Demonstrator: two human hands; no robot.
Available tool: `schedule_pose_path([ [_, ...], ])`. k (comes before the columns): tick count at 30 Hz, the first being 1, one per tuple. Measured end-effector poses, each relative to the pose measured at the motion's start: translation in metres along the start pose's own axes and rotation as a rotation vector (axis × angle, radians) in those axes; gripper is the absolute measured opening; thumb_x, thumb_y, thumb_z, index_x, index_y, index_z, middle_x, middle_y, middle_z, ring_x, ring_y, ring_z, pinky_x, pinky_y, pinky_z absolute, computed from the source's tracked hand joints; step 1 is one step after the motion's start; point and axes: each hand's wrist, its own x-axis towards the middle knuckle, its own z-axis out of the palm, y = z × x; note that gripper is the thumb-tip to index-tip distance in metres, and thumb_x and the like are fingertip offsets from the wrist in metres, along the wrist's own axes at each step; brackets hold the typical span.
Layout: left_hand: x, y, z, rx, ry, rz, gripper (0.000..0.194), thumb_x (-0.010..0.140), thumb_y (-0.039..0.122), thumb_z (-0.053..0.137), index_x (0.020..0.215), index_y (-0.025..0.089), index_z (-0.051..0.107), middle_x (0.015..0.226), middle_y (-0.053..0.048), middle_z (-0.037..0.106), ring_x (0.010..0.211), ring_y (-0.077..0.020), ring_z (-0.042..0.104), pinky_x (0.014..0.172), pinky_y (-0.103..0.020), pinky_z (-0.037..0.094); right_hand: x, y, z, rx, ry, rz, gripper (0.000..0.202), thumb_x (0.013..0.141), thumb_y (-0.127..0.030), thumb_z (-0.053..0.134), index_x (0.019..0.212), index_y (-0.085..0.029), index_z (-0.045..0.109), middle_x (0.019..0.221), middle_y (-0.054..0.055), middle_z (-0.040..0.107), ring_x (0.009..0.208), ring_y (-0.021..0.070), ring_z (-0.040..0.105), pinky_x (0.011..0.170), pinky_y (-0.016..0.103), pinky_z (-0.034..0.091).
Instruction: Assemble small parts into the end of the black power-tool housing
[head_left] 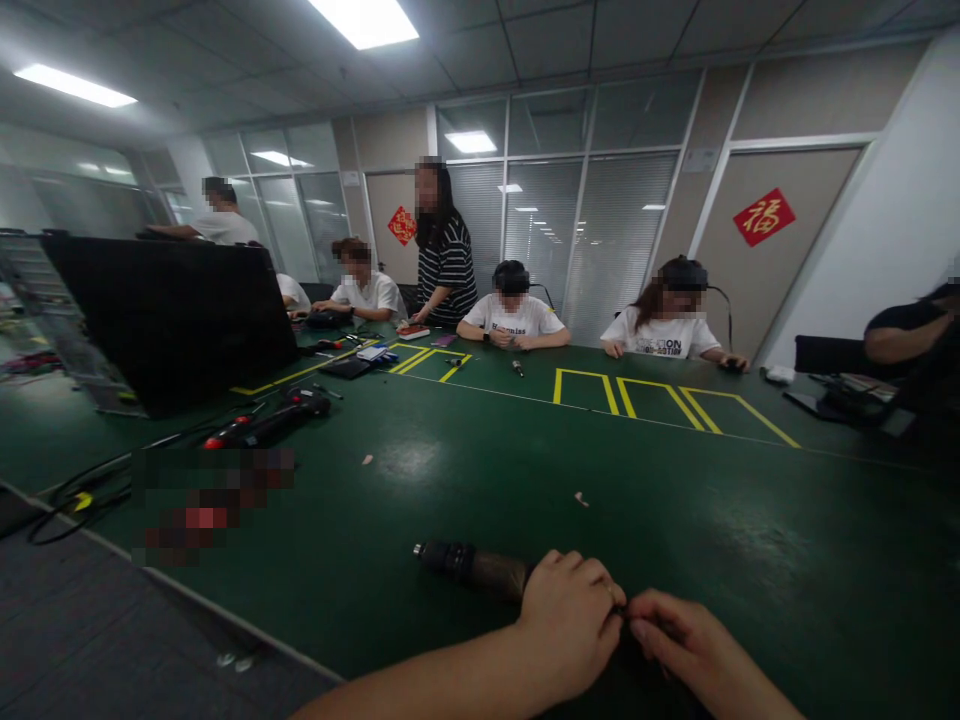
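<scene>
A dark electric screwdriver (480,570) lies on the green table, its silver tip pointing left. My left hand (566,620) is closed over its rear end, fingers wrapped round the body. Close against those fingers, my right hand (679,635) is pinched at the tool's tail end. What the right fingertips hold is small, dark and mostly hidden, so I cannot make it out.
More black-and-red tools (270,420) with black cables lie at the left, beside a large black panel (172,320). Small scraps (581,499) dot the green table (480,470). Yellow tape outlines mark its far side, where several people sit; one person stands.
</scene>
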Motion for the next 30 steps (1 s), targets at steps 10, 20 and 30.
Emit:
schedule_pose_path([
  [10, 0.003, -0.002, -0.002, 0.248, -0.044, 0.197, 0.015, 0.092, 0.03, 0.049, 0.093, 0.018, 0.058, 0.092, -0.002, 0.058, 0.084, -0.0197, 0.051, 0.073, -0.034, 0.034, 0.0, -0.004, 0.0, 0.029, -0.007, 0.009, 0.036, 0.092, -0.051, 0.048, 0.082, -0.018, 0.058, 0.07, -0.001, 0.052, 0.063, 0.0151, 0.049, 0.056, 0.021, 0.039],
  [20, 0.002, -0.012, 0.001, 0.316, -0.006, 0.348, 0.016, 0.094, 0.029, 0.046, 0.094, 0.017, 0.057, 0.09, -0.004, 0.057, 0.082, -0.0198, 0.05, 0.071, -0.033, 0.033, 0.0, -0.002, 0.003, 0.002, 0.01, 0.036, 0.039, 0.091, -0.054, 0.047, 0.082, -0.018, 0.06, 0.068, -0.001, 0.051, 0.063, 0.0154, 0.049, 0.056, 0.02, 0.039],
  [30, 0.005, -0.008, 0.008, 0.349, 0.018, 0.294, 0.016, 0.092, 0.032, 0.051, 0.092, 0.016, 0.055, 0.088, -0.003, 0.057, 0.082, -0.0199, 0.048, 0.069, -0.034, 0.032, 0.0, -0.005, 0.002, -0.012, -0.004, 0.052, 0.037, 0.09, -0.052, 0.047, 0.082, -0.018, 0.06, 0.069, -0.001, 0.052, 0.063, 0.0153, 0.049, 0.055, 0.02, 0.039],
])
